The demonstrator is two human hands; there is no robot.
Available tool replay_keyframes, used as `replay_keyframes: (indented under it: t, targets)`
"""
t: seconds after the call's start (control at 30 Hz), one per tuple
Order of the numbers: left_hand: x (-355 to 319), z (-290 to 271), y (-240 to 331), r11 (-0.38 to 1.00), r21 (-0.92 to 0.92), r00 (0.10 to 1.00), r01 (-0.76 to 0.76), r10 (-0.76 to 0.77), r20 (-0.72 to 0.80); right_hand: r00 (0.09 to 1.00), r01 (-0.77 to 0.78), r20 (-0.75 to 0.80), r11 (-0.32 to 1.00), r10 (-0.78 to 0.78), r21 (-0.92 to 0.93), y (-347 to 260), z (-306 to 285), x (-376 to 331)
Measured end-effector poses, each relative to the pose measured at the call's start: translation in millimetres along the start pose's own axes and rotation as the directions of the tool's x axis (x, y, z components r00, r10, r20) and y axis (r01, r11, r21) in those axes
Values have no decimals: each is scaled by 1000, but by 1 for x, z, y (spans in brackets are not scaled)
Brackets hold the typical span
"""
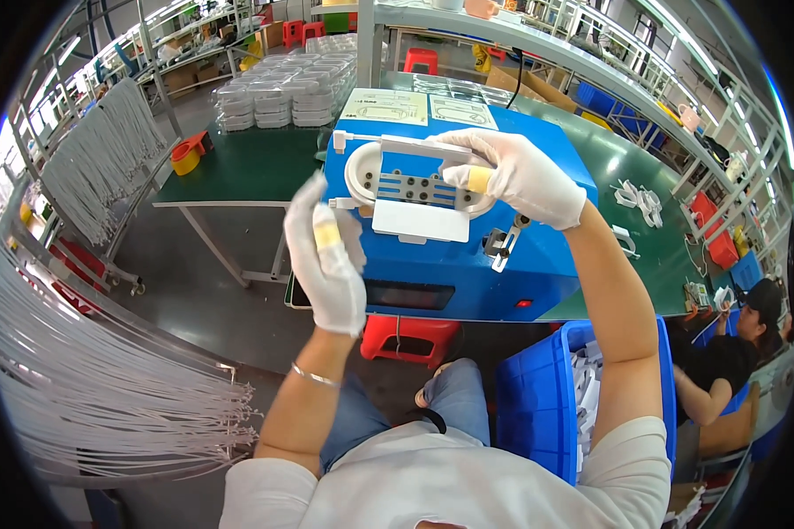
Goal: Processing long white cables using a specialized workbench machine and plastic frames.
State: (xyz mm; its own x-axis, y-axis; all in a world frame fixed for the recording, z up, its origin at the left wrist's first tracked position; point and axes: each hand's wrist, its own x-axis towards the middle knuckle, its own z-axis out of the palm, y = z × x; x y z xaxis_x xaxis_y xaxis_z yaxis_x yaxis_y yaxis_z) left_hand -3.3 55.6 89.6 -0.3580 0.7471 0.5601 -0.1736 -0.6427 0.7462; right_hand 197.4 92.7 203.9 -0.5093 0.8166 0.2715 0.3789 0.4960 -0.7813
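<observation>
We have the white cable coil [355, 176] on the blue machine [397, 267], seemingly wound, not yet lifted off. Our right hand [525, 181] pinches the far white flap [423, 149]; our left hand [325, 264], fingers loosely parted, seems empty.

Rows of fluorescent tubes [679, 35] are shining from overhead, flooding the workshop with bright, cool white light. Pale glare is pooling on the green tabletop [617, 162], and the clear plastic cases [291, 86] are glinting. The right glove [529, 176] and left glove [326, 269] are gleaming nearly white, while the grey floor [168, 286] is lying dimmer below. Fisheye distortion is bending the long shelf [512, 28]; black vignetting is ringing the frame, blue fringing is edging its right, and distant workstations are looking soft.
</observation>
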Motion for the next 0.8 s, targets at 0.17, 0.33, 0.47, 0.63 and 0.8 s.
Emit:
replay_keyframes:
  t: [0.17, 0.33, 0.47, 0.63, 0.8]
  targets:
    - [-26, 14, -17, 760, -302, 788, 575, -416, 454, 989, -150, -13, 973, 150, -176, -15, 4, 7]
    - [-14, 27, 32, 896, -351, 795, 273, -5, 606, 913, 293, -45, 728, -406, -620, -36, -14, -14]
    - [-3, 22, 82, 975, 63, 754, 213, -205, 624, 976, 127, -56, 759, -210, -639, -52, -70, -64]
    - [-15, -48, 57, 849, 370, 580, 377, -528, 620, 624, -575, -660, 818, 418, -25, 103, -170, -188]
    - [-26, -52, 38, 813, 449, 550, 371, -581, 600, 144, -324, -722, 721, 677, 612, 232, -203, -306]
